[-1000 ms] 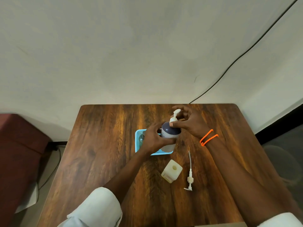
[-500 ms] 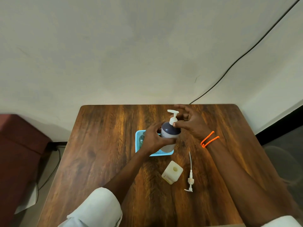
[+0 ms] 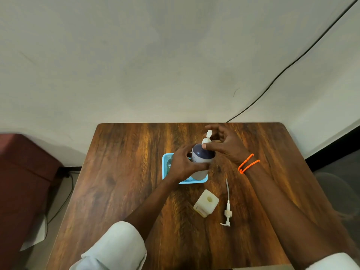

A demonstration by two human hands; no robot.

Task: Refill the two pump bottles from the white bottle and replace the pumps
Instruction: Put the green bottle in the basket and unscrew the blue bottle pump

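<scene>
The left hand (image 3: 184, 164) wraps its curled fingers around the body of the dark-topped pump bottle (image 3: 201, 158), which stands upright at the right end of the blue tray (image 3: 165, 166); the tray extends leftward beneath and past the left hand's knuckles. The right hand (image 3: 227, 146), just right of the bottle's top, pinches the collar of the white pump (image 3: 207, 137) between thumb and curled fingers, the pump's nozzle pointing away from the person, beyond the fingertips. Toward the person from both hands, the square cream bottle (image 3: 206, 203) stands on the wooden table (image 3: 120, 172) with its round mouth open and uncapped. Just right of it, below the right wrist, a loose pump (image 3: 227, 210) lies flat, its dip tube pointing toward the right hand. An orange beaded band (image 3: 249, 163) circles the right wrist. Whether the white pump is fully seated cannot be told.
</scene>
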